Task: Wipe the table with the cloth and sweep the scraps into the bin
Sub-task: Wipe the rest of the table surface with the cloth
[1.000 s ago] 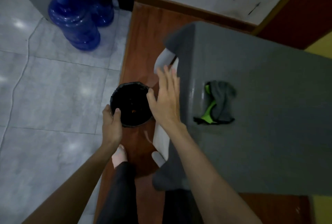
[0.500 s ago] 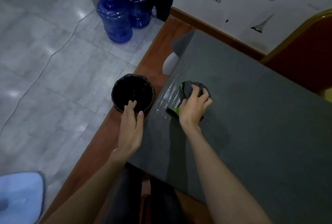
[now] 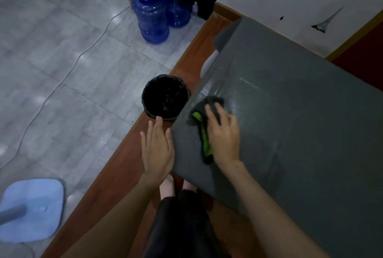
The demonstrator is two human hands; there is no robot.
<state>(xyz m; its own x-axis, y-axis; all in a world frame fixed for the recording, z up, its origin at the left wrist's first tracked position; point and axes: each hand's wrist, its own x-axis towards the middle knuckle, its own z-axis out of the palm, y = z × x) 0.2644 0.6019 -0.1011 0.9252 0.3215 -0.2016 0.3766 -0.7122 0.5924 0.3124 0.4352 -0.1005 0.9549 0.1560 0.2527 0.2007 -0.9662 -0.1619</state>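
Note:
A dark grey cloth with a green edge (image 3: 202,131) lies on the grey table (image 3: 300,117) near its left edge. My right hand (image 3: 222,133) presses flat on the cloth, fingers spread. A wet sheen shows on the table just beyond the cloth. A round black bin (image 3: 165,97) with a dark liner stands on the floor right beside the table's left edge; a few scraps lie inside. My left hand (image 3: 157,148) hovers flat and empty just off the table's edge, its fingertips near the bin's rim.
Two blue water bottles (image 3: 152,14) stand on the grey tiled floor at the back. A white cable (image 3: 68,71) crosses the tiles. A pale blue fan base (image 3: 33,208) sits at the lower left. A red chair (image 3: 360,54) is behind the table.
My right hand went from the table's edge to the cloth and slid it toward the near-left edge. My left hand let go of the bin and now hovers flat beside the table.

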